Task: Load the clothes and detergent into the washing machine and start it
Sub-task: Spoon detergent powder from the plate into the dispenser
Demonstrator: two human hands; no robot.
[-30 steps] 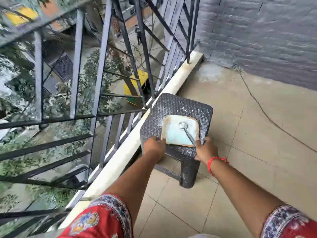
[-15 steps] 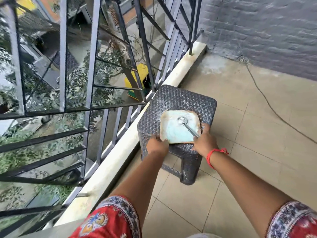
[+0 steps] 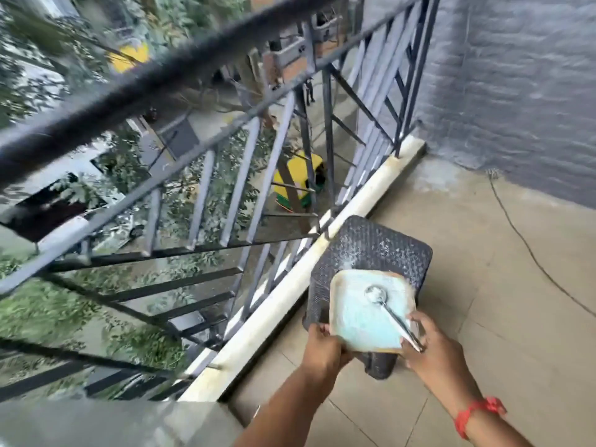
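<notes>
Both hands (image 3: pixel 325 346) (image 3: pixel 433 353) clamp detergent tray (image 3: pixel 364 321) edges; railing (image 3: pixel 245 175) left, open floor (image 3: pixel 503 285) right.

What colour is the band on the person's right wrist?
Red, a thin wrist band, seen clearly in the head view.

The detergent tub (image 3: pixel 361 317) holds pale blue powder inside a cream, stained rim. A silver spoon (image 3: pixel 390 312) lies in it. The stool (image 3: pixel 383 246) is dark grey woven wicker. The wrist thread (image 3: pixel 477 414) is red, the floor tiles (image 3: pixel 500 301) beige, the wall (image 3: pixel 522 91) grey brick.
</notes>
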